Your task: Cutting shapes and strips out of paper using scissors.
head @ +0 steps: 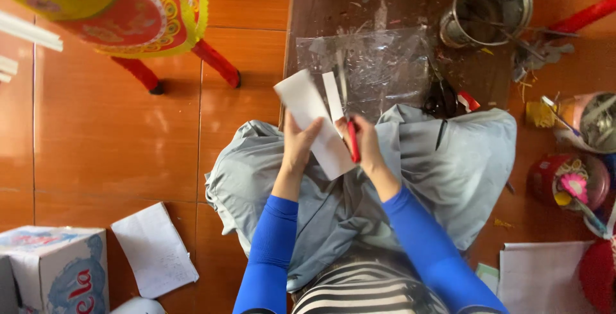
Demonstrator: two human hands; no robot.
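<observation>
Gripping red-handled scissors (352, 139), the right hand (366, 142) cuts a thin strip off a white sheet of paper (314, 121), which the left hand (297, 142) pinches by its lower edge above the lap. Judging by this, the cut is partway along; closing the blades further up needs the sheet kept taut over the clear plastic (372, 64) on the table (321, 0).

My right hand (366, 142) covers most of the red-handled scissors (352, 139); their blades blur against the clear plastic sheet (378, 64). The cardboard box (51, 269) and colourful lantern (122, 6) run off the frame's edges.
</observation>
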